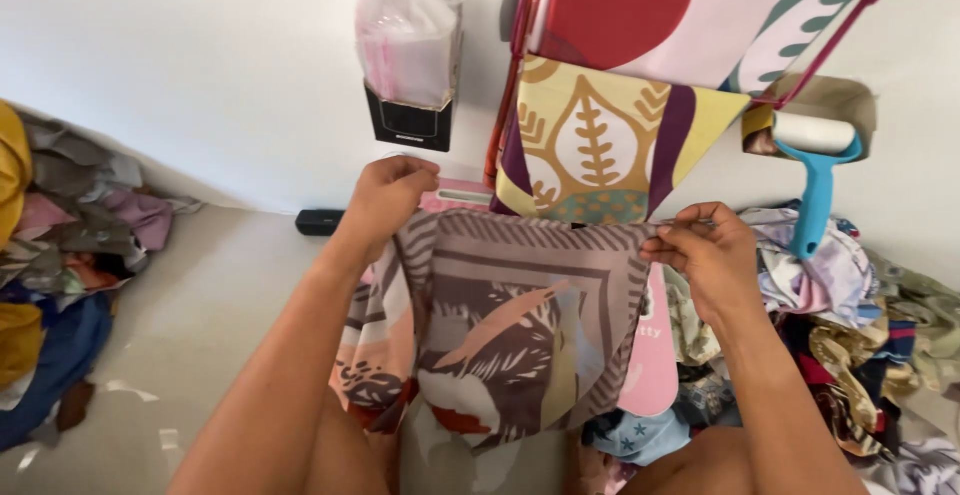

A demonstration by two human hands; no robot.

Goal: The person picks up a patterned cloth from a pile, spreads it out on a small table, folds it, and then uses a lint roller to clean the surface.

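Both hands, the left hand (385, 198) at 11 o'clock and the right hand (703, 250) at 2, pinch the top corners of a patterned scarf (510, 325) so it hangs spread flat at centre, below hanging cloths (600, 145).

Bright, even daylight, soft shadows, sharp focus, wide-angle bending at edges.

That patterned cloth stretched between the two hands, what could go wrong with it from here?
The patterned cloth is pinched only at its top corners by the left hand and right hand, so a corner could slip and the cloth sag. Its lower edge hangs close to the heap of fabrics and might snag there. The hanging leaf-print cloth just above could get brushed.
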